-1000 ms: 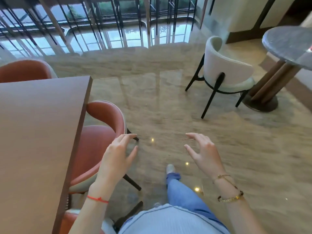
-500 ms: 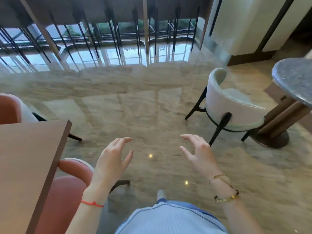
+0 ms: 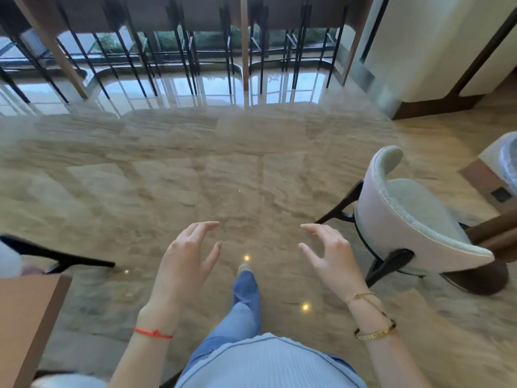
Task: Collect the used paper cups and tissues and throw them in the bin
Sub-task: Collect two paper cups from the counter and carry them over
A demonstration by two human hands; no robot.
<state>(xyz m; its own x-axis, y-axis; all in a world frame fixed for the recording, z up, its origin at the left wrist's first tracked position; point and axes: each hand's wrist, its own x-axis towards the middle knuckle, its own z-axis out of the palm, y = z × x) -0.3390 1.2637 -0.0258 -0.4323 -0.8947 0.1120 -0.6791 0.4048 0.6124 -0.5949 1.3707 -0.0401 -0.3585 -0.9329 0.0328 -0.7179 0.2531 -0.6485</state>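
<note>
Polished stone floor (image 3: 195, 169) fills your view; white chair (image 3: 402, 219) at right, brown table (image 3: 25, 317) corner near left. No cups, tissues or bin visible. Your left hand (image 3: 184, 261) and right hand (image 3: 333, 256) hover relaxed, holding nothing.

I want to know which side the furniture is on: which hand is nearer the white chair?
Right. The right hand hangs open just left of the white chair, close to its curved back without touching it. The left hand is farther off, on the other side of the right one.
</note>
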